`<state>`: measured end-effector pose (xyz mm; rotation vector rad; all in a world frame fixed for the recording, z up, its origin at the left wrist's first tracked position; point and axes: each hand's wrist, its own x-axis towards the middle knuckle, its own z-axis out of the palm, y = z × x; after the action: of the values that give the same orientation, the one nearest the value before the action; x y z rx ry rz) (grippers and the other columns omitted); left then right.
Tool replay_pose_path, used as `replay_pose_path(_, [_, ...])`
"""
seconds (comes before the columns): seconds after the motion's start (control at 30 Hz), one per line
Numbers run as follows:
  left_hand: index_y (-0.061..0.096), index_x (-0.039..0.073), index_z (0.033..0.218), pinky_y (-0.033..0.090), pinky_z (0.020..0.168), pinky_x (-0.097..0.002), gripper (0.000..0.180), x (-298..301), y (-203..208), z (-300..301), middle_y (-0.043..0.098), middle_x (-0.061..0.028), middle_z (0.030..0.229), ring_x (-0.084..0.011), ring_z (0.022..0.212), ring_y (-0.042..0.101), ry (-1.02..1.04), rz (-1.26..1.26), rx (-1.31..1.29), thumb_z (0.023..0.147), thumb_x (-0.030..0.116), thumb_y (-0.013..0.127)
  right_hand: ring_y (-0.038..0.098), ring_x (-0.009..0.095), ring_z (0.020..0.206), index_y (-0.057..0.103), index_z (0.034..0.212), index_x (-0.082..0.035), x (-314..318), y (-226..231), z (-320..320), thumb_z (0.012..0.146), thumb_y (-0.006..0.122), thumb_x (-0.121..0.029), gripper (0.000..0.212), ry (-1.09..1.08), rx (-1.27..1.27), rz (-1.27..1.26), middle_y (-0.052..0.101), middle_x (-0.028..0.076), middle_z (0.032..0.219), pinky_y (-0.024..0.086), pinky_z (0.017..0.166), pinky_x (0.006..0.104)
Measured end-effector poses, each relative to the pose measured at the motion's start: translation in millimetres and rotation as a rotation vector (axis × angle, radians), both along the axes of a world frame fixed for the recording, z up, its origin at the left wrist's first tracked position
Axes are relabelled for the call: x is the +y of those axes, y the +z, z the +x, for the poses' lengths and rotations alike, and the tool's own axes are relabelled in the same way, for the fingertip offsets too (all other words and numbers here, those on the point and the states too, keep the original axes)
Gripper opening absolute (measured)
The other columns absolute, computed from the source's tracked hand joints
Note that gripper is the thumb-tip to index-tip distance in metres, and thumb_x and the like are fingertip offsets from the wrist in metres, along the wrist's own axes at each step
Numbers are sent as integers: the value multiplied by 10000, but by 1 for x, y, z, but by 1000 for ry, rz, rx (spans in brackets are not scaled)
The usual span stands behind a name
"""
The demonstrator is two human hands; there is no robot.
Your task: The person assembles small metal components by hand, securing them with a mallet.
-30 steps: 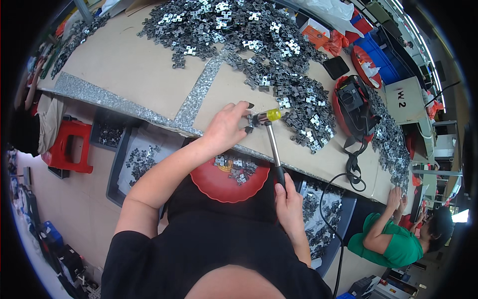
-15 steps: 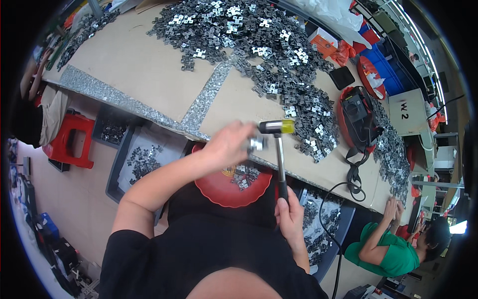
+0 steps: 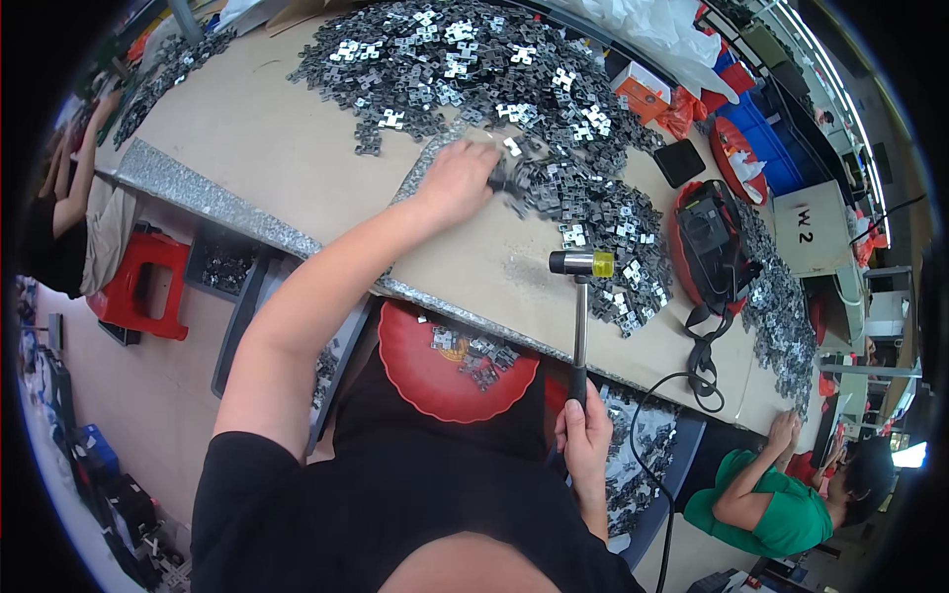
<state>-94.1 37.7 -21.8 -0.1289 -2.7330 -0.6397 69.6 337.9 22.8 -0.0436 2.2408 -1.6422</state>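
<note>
My left hand (image 3: 458, 185) reaches over the table at the near edge of a large heap of small, flat metal pieces (image 3: 578, 203). Its fingers bend down and blur at the tips, beside a dark, smeared piece, so I cannot tell whether they grip it. Low on the right, my right hand (image 3: 585, 433) is closed around the black handle of a small two-faced mallet (image 3: 581, 264). The mallet stands head up, with one black and one yellow face, over the table's front edge. On my lap rests a red scalloped bowl (image 3: 420, 390) with several metal pieces inside.
A red tray with a black device (image 3: 707, 232) stands right on the table, its strap and cable trailing over the edge. Grey bins (image 3: 232, 361) of pieces sit below the table. A co-worker in green (image 3: 766, 499) works at right; another person stands far left by a red stool (image 3: 148, 287).
My left hand has moved from beside the mallet head, up and away to the heap's edge. The mallet and my right hand have shifted slightly right and nearer to me.
</note>
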Motion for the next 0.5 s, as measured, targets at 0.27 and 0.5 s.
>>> replay_pose_path(0.27, [554,21,1066,268,1023,-401,419,-5,17,56,392,-124,1315,-325,1246,310,-420,-7,-25,668,-79,466,375,30,429,385,1275,-14,11,-6,-3,915,432,-174,397,2,-9,25,439,-21,558,309,388,167])
replay_pose_path(0.5, [424,-13,1100,382,857,-408,480,33,31,88,494,-170,1007,-341,962,470,161,182,-142,652,19,594,406,25,444,412,1260,-19,7,-6,3,900,470,-177,397,-15,16,16,467,-22,570,331,395,172])
